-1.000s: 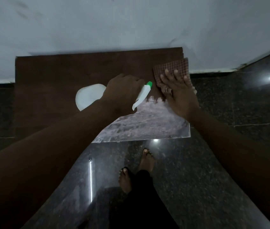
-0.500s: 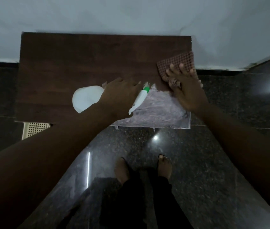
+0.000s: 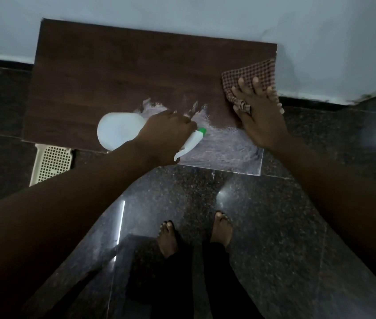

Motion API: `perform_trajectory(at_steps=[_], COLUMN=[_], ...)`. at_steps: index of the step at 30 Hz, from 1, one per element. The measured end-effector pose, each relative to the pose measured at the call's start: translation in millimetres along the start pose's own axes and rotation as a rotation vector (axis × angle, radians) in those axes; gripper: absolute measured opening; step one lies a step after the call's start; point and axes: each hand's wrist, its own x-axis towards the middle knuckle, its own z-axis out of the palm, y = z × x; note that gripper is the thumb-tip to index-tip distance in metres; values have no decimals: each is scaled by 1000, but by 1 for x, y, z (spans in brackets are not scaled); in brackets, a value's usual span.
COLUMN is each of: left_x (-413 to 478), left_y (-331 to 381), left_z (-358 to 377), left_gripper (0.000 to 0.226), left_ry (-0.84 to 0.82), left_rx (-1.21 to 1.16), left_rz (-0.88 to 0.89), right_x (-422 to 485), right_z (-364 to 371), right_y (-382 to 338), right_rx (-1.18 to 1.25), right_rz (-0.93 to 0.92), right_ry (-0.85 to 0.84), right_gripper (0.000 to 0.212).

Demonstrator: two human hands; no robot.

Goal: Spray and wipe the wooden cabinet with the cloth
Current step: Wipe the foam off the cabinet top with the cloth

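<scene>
1. Plainly the biggest piece, the wooden cabinet (image 3: 118, 72) stands against the pale wall (image 3: 182, 14) on the dark polished floor (image 3: 297, 226), with only its flat brown top showing. It looks rigid and heavy and should take firm pressure without shifting. Nothing about it needs gripping; it only needs rubbing. The near right part of the top carries a whitish wet film (image 3: 224, 146), which probably makes that patch slick under a palm.

2. Next in size, the spray bottle (image 3: 118, 131) is a white translucent plastic body lying roughly on its side over the cabinet top, its green-tipped nozzle (image 3: 202, 130) aimed toward the wet film. It looks light and slightly squashy; how full it is cannot be told. The sensible hold is around the neck with a finger on the trigger, which is where the left hand (image 3: 166, 137) has it, fingers curled closed around the head.

3. Smaller, the cloth (image 3: 251, 72) is a brown checked fabric at the far right corner of the top, partly hanging past the edge. It is soft and limp and bunches easily, so it is best worked under a flat palm rather than pinched.

4. Lastly, the right hand (image 3: 260, 116) lies on it with fingers spread, pressing the cloth down onto the wood, a fold gathered beneath the thumb side.
</scene>
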Motion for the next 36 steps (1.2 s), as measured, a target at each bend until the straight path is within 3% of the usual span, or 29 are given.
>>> perform_trajectory(at_steps=[10, 17, 25, 36], left_x=[-10, -16, -24, -39], left_y=[0, 2, 4, 6], left_z=[9, 15, 10, 12], left_gripper=[50, 51, 42, 49], left_ry=[57, 35, 25, 45], left_rx=[-4, -4, 8, 9], left_rz=[15, 42, 53, 29], right_x=[-70, -22, -91, -61], right_z=[21, 10, 20, 26], right_y=[-21, -10, -29, -50], right_rx=[-141, -46, -42, -48], right_rz=[-187, 3, -86, 42], right_ry=[-171, -22, -144, -67], right_gripper=[54, 48, 54, 51])
